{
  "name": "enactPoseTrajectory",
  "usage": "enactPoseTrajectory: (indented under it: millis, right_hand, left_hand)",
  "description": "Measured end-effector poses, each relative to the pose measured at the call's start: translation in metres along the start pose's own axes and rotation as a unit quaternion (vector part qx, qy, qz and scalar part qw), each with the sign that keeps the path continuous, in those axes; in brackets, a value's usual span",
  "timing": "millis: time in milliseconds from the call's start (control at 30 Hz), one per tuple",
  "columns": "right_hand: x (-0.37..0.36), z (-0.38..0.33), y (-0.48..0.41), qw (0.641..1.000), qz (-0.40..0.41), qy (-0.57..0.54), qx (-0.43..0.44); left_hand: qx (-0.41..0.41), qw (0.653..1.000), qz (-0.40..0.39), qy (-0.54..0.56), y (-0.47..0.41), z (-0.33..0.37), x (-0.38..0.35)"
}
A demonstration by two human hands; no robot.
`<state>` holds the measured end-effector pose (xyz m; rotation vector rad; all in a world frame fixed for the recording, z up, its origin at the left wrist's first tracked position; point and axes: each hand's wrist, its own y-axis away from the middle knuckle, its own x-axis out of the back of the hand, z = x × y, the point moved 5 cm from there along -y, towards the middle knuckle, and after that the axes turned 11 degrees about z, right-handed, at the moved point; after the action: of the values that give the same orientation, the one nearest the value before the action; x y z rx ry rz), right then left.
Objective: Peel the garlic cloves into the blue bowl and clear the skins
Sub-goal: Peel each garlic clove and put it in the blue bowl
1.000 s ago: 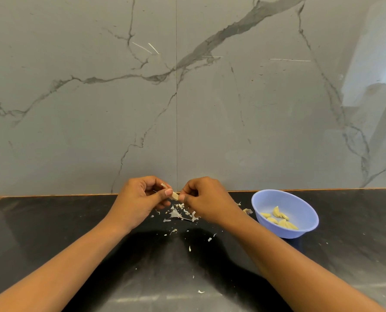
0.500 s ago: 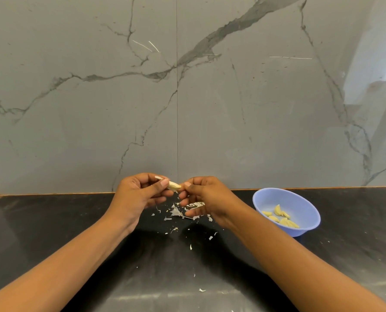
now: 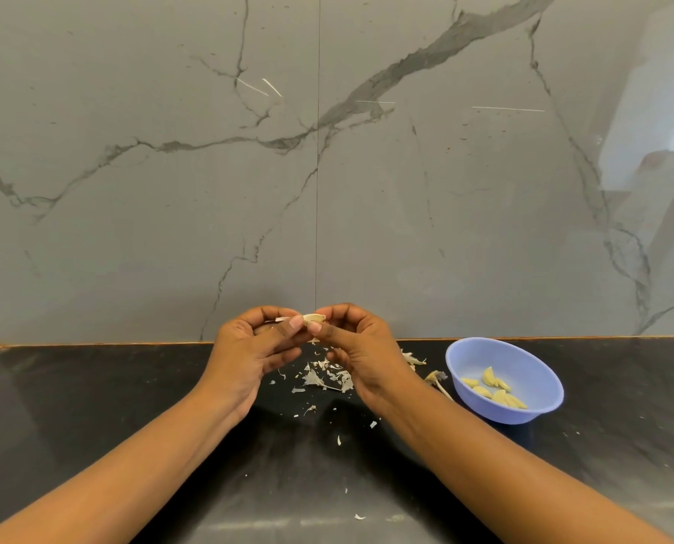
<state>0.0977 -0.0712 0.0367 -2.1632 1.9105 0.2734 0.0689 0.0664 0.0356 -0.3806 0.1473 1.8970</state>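
Both hands raised above the black worktop (image 3: pixel 91 406). Left hand (image 3: pixel 249 349) and right hand (image 3: pixel 360 349) each pinch one garlic clove (image 3: pixel 315 318) between thumb and fingertips, clove held between them. Loose skins (image 3: pixel 325 376) lie on worktop under the hands. Blue bowl (image 3: pixel 504 380) sits right of them, peeled cloves (image 3: pixel 492 390) inside.

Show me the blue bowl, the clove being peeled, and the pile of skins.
blue bowl (image 3: pixel 482 356), head view, bare inner wall.
clove (image 3: pixel 315 318), head view, exposed middle between the fingertips.
skins (image 3: pixel 314 379), head view, largest flake.
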Motion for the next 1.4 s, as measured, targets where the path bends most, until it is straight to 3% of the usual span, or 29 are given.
enactPoseTrajectory:
  millis: [200,367,433,500,567,700,800,933,1033,1067,1167,1267,1300,1400]
  right_hand:
    - [0.003,-0.004,-0.005,0.995,-0.003,0.069,0.072]
    - [0.009,-0.036,-0.002,0.969,-0.027,0.184,0.163]
    - [0.014,-0.046,-0.001,0.934,-0.061,0.307,0.170]
    - [0.014,-0.050,0.005,0.860,-0.118,0.463,0.182]
    - [0.009,-0.060,0.013,0.798,-0.149,0.544,0.214]
    - [0.007,-0.065,0.034,0.787,-0.135,0.527,0.290]
    - [0.008,-0.018,0.043,0.713,-0.191,0.618,0.271]
    - [0.014,-0.048,0.033,0.732,-0.119,0.570,0.355]
    - [0.002,-0.020,0.040,0.635,-0.203,0.657,0.352]
    - [0.002,-0.017,0.039,0.629,-0.205,0.662,0.353]
    - [0.011,-0.034,0.032,0.684,-0.140,0.608,0.379]
    - [0.002,-0.013,0.042,0.604,-0.206,0.658,0.400]
    - [0.001,-0.017,0.041,0.596,-0.206,0.659,0.410]
    - [0.006,-0.049,0.035,0.655,-0.130,0.591,0.452]
  left_hand:
    - [-0.039,0.991,-0.028,-0.124,0.000,-0.001,-0.001]
    - [-0.125,0.956,-0.026,-0.264,-0.008,0.006,0.009]
    - [-0.164,0.928,-0.016,-0.333,-0.017,0.008,0.017]
    - [-0.178,0.914,-0.008,-0.365,-0.026,0.007,0.025]
    - [-0.168,0.907,-0.015,-0.385,-0.033,0.001,0.031]
    - [-0.159,0.861,-0.075,-0.478,-0.036,-0.011,0.028]
    - [-0.173,0.786,-0.144,-0.576,-0.032,-0.018,0.021]
    - [-0.153,0.740,-0.194,-0.626,-0.031,-0.025,0.022]
    - [-0.157,0.721,-0.207,-0.642,-0.035,-0.028,0.024]
    - [-0.155,0.719,-0.212,-0.643,-0.035,-0.029,0.024]
    - [-0.146,0.718,-0.231,-0.640,-0.037,-0.032,0.025]
    - [-0.152,0.716,-0.229,-0.642,-0.037,-0.033,0.026]
    - [-0.150,0.715,-0.231,-0.642,-0.037,-0.033,0.025]
    - [-0.140,0.709,-0.241,-0.648,-0.036,-0.033,0.025]
